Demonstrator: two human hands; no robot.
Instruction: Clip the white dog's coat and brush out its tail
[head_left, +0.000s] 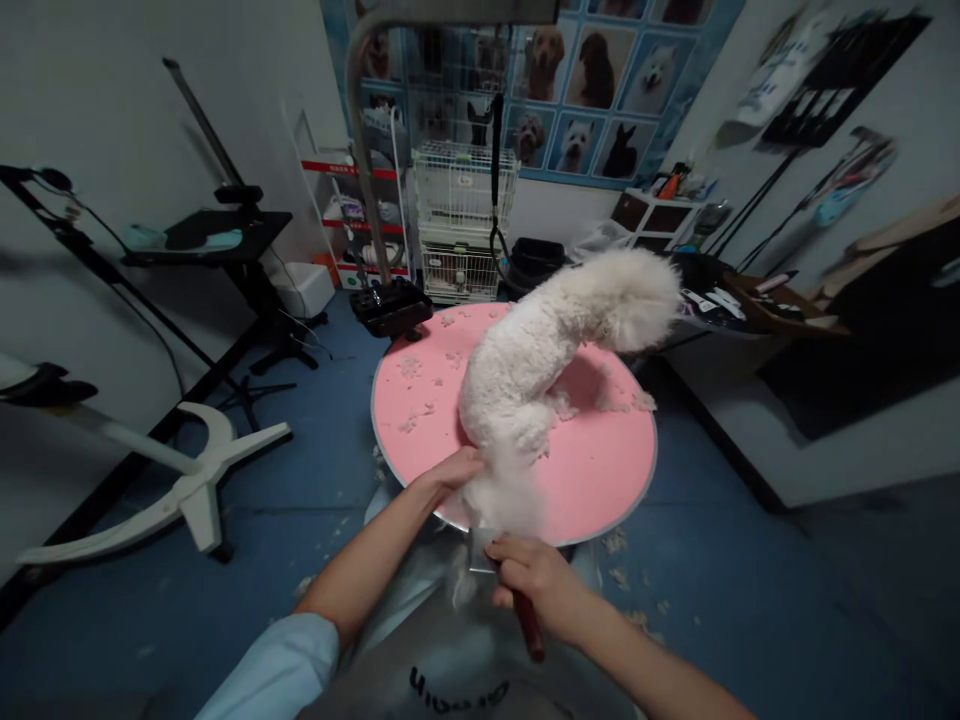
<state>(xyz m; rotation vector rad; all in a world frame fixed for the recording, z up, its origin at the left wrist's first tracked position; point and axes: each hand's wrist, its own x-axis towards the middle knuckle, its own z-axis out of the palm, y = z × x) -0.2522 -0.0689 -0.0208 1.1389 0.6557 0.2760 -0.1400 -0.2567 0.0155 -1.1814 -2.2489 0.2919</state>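
A fluffy white dog (540, 350) stands on a round pink grooming table (600, 470), its head toward the far right. My left hand (459, 468) is closed around the dog's rear, at the base of the tail. My right hand (534, 580) grips a slicker brush (517, 590) by its dark red handle. The metal head of the brush sits under the dog's hanging tail fur (504, 495) at the table's near edge. Tufts of cut white fur lie scattered on the pink top.
A metal grooming arm (364, 160) rises from a black clamp (391, 305) at the table's far left. Wire cages (463, 215) stand behind it. A white stand base (187, 480) lies on the blue floor at left. A cluttered counter (757, 300) runs along the right.
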